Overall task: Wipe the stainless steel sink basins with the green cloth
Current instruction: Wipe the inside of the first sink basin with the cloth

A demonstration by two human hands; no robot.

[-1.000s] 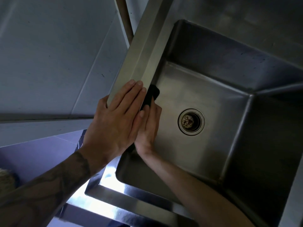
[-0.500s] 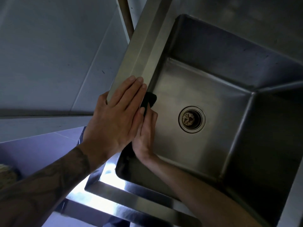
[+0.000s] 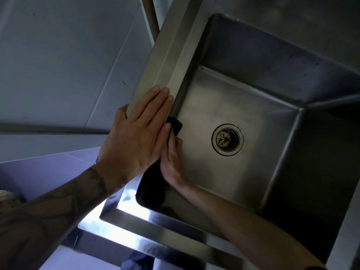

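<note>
A deep, square sink basin [image 3: 257, 106] made of shiny grey steel fills most of the view. In the middle of its floor is a round metal drain [image 3: 227, 139] with little holes and some brown dirt in it. The left hand [image 3: 139, 133] lies flat on the wide steel rim [image 3: 171, 51] on the left side of the basin. Its fingers are straight and close together, and its thumb hooks over the outer edge of the rim. It is not holding anything. The arm behind it has dark tattoos. The right hand [image 3: 172, 158] reaches down inside the basin, right beside the left hand and a bit under it. It pushes a soft cloth [image 3: 175, 124] against the left wall of the basin, just under the rim. The cloth looks almost black in this dim light. One end of it pokes out past the fingertips. The fingers that show lie flat on the cloth and press it, but the left hand hides some of them. Below the hand, the corner of the basin is very dark, so I cannot tell where the cloth ends there. Bright light shines on the front edge of the sink. To the left are plain grey wall panels [image 3: 58, 55], and a brown pipe [image 3: 150, 12] runs up behind the rim.
</note>
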